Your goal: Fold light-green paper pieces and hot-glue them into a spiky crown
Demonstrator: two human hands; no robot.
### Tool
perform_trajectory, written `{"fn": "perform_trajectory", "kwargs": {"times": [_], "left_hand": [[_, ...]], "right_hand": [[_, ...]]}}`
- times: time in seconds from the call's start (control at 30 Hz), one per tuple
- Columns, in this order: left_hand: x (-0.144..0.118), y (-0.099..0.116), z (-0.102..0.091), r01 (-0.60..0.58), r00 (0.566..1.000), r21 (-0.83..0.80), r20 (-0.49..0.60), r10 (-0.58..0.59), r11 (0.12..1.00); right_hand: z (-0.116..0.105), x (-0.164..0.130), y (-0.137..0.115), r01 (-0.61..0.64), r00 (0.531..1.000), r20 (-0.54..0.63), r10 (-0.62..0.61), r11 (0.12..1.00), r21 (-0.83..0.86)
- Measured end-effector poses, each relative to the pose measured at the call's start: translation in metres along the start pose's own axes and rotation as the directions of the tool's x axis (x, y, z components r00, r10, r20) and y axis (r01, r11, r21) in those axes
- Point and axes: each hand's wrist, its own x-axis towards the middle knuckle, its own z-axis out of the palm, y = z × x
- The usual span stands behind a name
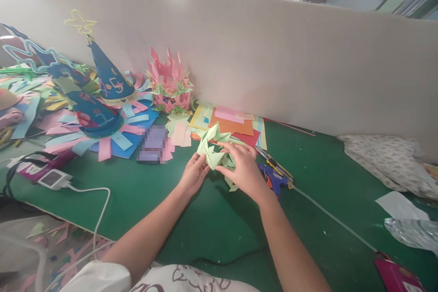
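A light green folded-paper piece (215,157) with pointed petals is held up over the green table. My left hand (194,174) pinches its lower left edge between thumb and fingers. On its right side, my right hand (241,164) is curved around it, thumb below and fingers above, touching the paper. More light green folded paper (232,187) lies partly hidden beneath my right hand. Just right of that hand are a blue glue gun (273,178) and a utility knife (275,164). Behind the hands is a stack of coloured paper sheets (236,125).
A pink folded-paper crown (169,82) and blue cone hats (109,70) stand at the back left among paper strips. A phone (152,145) lies left of my hands. Power strips (44,166) with cables sit at the left and lower right. A pale partition (308,68) bounds the table's back.
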Motion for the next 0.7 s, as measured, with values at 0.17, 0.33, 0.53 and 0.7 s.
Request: {"fn": "perform_trajectory", "kwargs": {"times": [0.17,0.33,0.53,0.7], "left_hand": [[0.002,0.001,0.000,0.008,1.000,-0.058,0.025,-0.006,0.998],[-0.001,0.000,0.002,0.042,0.998,-0.013,0.051,-0.041,0.999],[-0.005,-0.011,-0.001,-0.058,0.989,0.281,-0.114,0.093,0.958],[-0.009,-0.014,-0.002,-0.167,0.984,0.507,0.039,0.171,0.846]], "right_hand": [[0.010,0.001,-0.001,0.037,0.994,-0.103,-0.042,0.998,-0.054],[0.020,0.010,0.004,0.046,0.983,-0.169,-0.072,0.987,-0.157],[0.029,0.024,0.019,0.027,0.973,-0.216,-0.079,0.972,-0.234],[0.009,0.007,0.027,-0.077,0.947,-0.321,-0.001,0.970,-0.232]]}}
